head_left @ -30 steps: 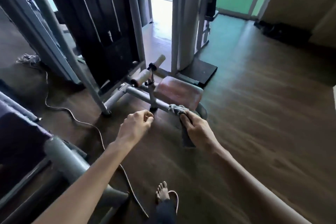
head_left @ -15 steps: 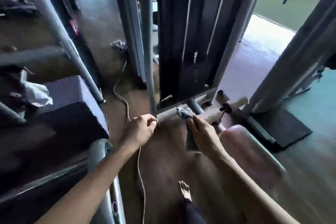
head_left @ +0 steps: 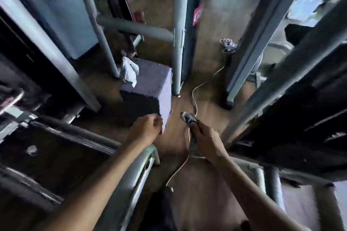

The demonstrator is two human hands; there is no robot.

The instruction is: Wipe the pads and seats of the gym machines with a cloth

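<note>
The right hand [head_left: 204, 139] is closed around a grey cloth [head_left: 188, 118], the fingers wrapped over its middle. One bunched end of the cloth sticks out on the far side of the fist, and the rest hangs down under the palm toward the near side. The cloth is held in the air above the wooden floor [head_left: 208, 15], not touching any pad or seat.

The left hand [head_left: 148, 127] is just to the left of the cloth, apart from it. Its fingers are curled into a loose fist and nothing shows inside it. It hangs in front of the near right corner of a purple block [head_left: 150, 84]; blur hides whether the knuckles touch the block. A crumpled white scrap [head_left: 129, 71] lies on the far left part of the block's top.

A thin white cable [head_left: 195, 99] runs along the floor between the two hands, passing right behind the cloth and on to a pale bundle [head_left: 228, 43] further away. A grey upright post [head_left: 177, 43] stands just right of the block. A slanted grey bar [head_left: 281, 80] crosses the right side. A curved grey tube [head_left: 139, 170] lies under the left forearm, near the bottom of the view.
</note>
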